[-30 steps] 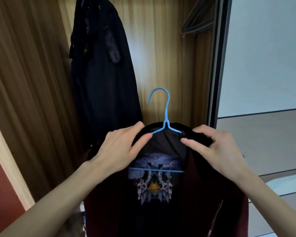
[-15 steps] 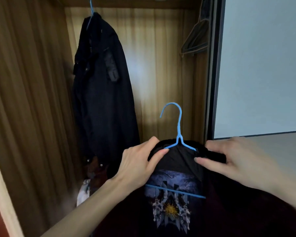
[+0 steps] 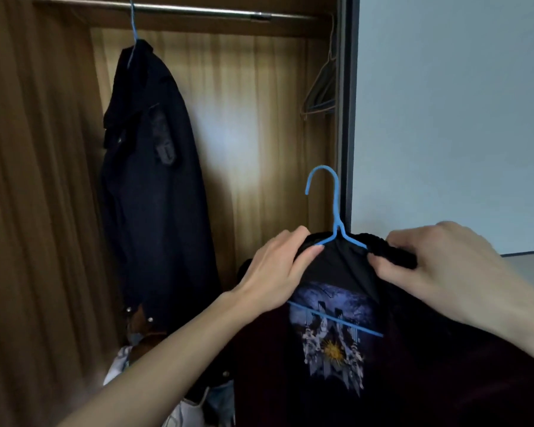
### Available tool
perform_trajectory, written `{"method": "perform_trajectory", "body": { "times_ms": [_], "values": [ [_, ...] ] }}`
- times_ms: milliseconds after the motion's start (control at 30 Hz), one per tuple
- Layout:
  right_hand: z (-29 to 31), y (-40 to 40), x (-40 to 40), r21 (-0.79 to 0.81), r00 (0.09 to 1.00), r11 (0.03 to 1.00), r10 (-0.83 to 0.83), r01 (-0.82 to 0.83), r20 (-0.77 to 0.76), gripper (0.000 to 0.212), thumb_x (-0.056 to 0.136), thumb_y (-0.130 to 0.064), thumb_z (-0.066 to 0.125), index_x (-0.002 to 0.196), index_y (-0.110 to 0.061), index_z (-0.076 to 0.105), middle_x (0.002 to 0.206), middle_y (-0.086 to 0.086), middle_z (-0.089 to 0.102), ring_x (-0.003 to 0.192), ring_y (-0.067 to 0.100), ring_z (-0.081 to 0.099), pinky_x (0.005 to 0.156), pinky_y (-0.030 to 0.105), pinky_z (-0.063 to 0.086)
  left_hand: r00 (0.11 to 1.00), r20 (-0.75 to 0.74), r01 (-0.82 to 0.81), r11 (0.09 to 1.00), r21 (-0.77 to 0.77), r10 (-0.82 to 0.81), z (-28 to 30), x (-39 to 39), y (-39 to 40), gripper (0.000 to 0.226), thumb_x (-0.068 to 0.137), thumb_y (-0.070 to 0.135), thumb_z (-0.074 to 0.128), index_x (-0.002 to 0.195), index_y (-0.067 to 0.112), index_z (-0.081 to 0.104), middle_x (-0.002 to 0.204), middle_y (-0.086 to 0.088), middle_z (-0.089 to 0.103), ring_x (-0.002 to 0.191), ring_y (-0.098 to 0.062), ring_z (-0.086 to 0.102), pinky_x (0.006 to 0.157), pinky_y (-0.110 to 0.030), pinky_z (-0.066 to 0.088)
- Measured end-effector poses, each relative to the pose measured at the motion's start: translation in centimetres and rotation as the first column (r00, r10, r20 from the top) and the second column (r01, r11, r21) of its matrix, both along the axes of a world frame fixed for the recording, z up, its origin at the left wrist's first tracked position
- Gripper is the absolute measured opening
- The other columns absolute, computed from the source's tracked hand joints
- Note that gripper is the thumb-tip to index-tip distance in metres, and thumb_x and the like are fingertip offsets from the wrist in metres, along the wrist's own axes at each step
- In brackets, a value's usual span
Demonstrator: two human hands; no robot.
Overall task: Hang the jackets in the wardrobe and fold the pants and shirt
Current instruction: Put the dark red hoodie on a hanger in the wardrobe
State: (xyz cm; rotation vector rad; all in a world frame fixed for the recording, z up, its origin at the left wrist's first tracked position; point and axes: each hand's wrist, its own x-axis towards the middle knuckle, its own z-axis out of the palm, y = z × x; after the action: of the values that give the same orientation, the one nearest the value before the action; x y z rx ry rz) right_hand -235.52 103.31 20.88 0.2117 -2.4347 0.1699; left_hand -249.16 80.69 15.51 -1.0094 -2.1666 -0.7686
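Wooden wardrobe (image 3: 259, 118) fills the left and centre of the frame, and from its rail (image 3: 198, 10) at the top a dark jacket (image 3: 154, 186) hangs on a blue hanger at upper left. Bare hangers (image 3: 321, 94) dangle at the rail's right end, beside the dark door frame (image 3: 347, 118). Crumpled clothes (image 3: 142, 359) lie on the wardrobe floor at lower left. Low in the centre, a maroon jacket (image 3: 444, 380) sits on a blue hanger (image 3: 330, 208), its hook free and well below the rail. The left hand (image 3: 275, 272) and right hand (image 3: 438, 266) each pinch the black collar beside the hanger's neck.
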Motion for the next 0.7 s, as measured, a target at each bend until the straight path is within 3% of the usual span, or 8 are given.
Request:
{"method": "perform_trajectory", "body": {
  "times_ms": [100, 233, 333, 467, 700],
  "values": [
    [3.4, -0.9, -2.1, -0.078, 0.998, 0.995, 0.058, -0.058, 0.006, 0.049, 0.084, -0.059, 0.059, 0.062, -0.016, 0.056, 0.050, 0.001, 0.055, 0.052, 0.017, 0.054, 0.050, 0.032, 0.038, 0.999, -0.041, -0.007, 0.996, 0.086, 0.010, 2.5, -2.0, -0.5, 0.032, 0.106, 0.061, 0.036, 0.099, 0.031, 0.045, 0.088, 0.007, 0.056, 0.086, -0.014, 0.055, 0.077, -0.039, 0.046],
    [7.9, -3.2, -4.9, -0.039, 0.994, 0.997, 0.064, -0.068, -0.086, 0.046, 0.087, -0.054, 0.061, 0.064, -0.014, 0.058, 0.058, 0.001, 0.056, 0.064, 0.026, 0.057, 0.055, 0.036, 0.039, 0.995, -0.095, 0.041, 0.951, 0.307, -0.012, 6.2, -4.5, -0.8, 0.030, 0.106, 0.057, 0.043, 0.101, 0.029, 0.053, 0.092, 0.011, 0.062, 0.092, -0.010, 0.061, 0.078, -0.036, 0.049],
    [10.9, -5.2, -7.0, 0.008, 0.979, 0.998, 0.058, -0.058, -0.196, 0.043, 0.089, -0.051, 0.062, 0.065, -0.016, 0.059, 0.063, 0.001, 0.057, 0.067, 0.027, 0.056, 0.052, 0.032, 0.034, 0.984, -0.174, 0.031, 0.925, 0.379, 0.038, 10.1, -6.2, -1.4, 0.032, 0.107, 0.056, 0.037, 0.095, 0.032, 0.054, 0.090, 0.014, 0.057, 0.091, -0.009, 0.056, 0.078, -0.035, 0.044],
    [15.1, -8.2, -9.4, 0.039, 0.953, 0.999, 0.021, -0.009, -0.301, 0.044, 0.089, -0.050, 0.064, 0.066, -0.014, 0.058, 0.064, 0.001, 0.054, 0.068, 0.031, 0.055, 0.050, 0.029, 0.027, 0.985, -0.157, 0.002, 0.904, 0.428, 0.072, 15.8, -7.7, -2.3, 0.034, 0.107, 0.054, 0.031, 0.076, 0.044, 0.042, 0.079, 0.020, 0.050, 0.081, -0.005, 0.047, 0.076, -0.034, 0.037],
    [20.4, -12.9, -15.0, 0.034, 0.946, 0.992, -0.105, 0.121, -0.306, 0.044, 0.090, -0.053, 0.065, 0.068, -0.021, 0.046, 0.070, -0.005, 0.043, 0.089, 0.037, 0.066, 0.065, 0.034, 0.037, 0.955, -0.172, -0.169, 0.921, 0.350, 0.241, 20.8, -12.2, -5.5, 0.041, 0.110, 0.046, 0.029, 0.114, 0.023, 0.063, 0.111, 0.005, 0.062, 0.107, -0.019, 0.057, 0.098, -0.045, 0.047]
  ]
}}
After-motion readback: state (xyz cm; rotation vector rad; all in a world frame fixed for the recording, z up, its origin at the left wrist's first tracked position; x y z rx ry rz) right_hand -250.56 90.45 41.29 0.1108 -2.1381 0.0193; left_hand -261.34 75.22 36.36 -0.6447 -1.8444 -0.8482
